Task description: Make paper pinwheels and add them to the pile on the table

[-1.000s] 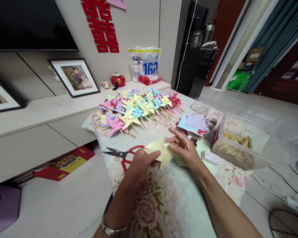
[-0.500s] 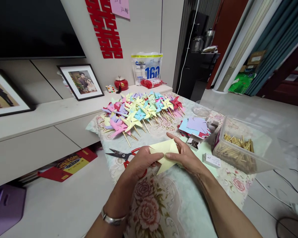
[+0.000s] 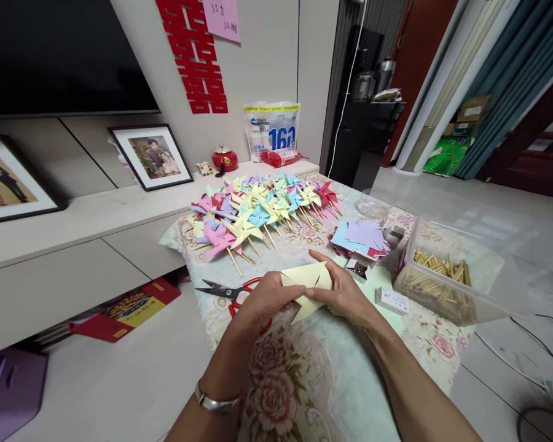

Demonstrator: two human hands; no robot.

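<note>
Both hands hold a pale yellow sheet of slit paper (image 3: pixel 306 277) over the near part of the table. My left hand (image 3: pixel 271 299) pinches its left side, thumb pressing near the middle. My right hand (image 3: pixel 338 285) grips the right side, its thumb meeting the left thumb where corners are folded inward; its index finger stretches out behind the paper. One pointed corner hangs toward me. Beside my left hand lie scissors (image 3: pixel 230 293) with red handles, partly hidden by that hand. Beyond the paper is a pile of finished paper pinwheels (image 3: pixel 258 212) on sticks.
Right of my hands lie stacked coloured paper sheets (image 3: pixel 362 236), a small open box of fasteners (image 3: pixel 359 269), a small white box (image 3: pixel 392 300) and a clear plastic bin (image 3: pixel 435 304) of short wooden sticks. A flowered cloth (image 3: pixel 276 387) covers the table. A white cabinet (image 3: pixel 83 215) runs behind it.
The paper's corners are folded in more tightly under my thumbs, and the sheet curls more. My head view has tilted slightly; other things stay in place.
</note>
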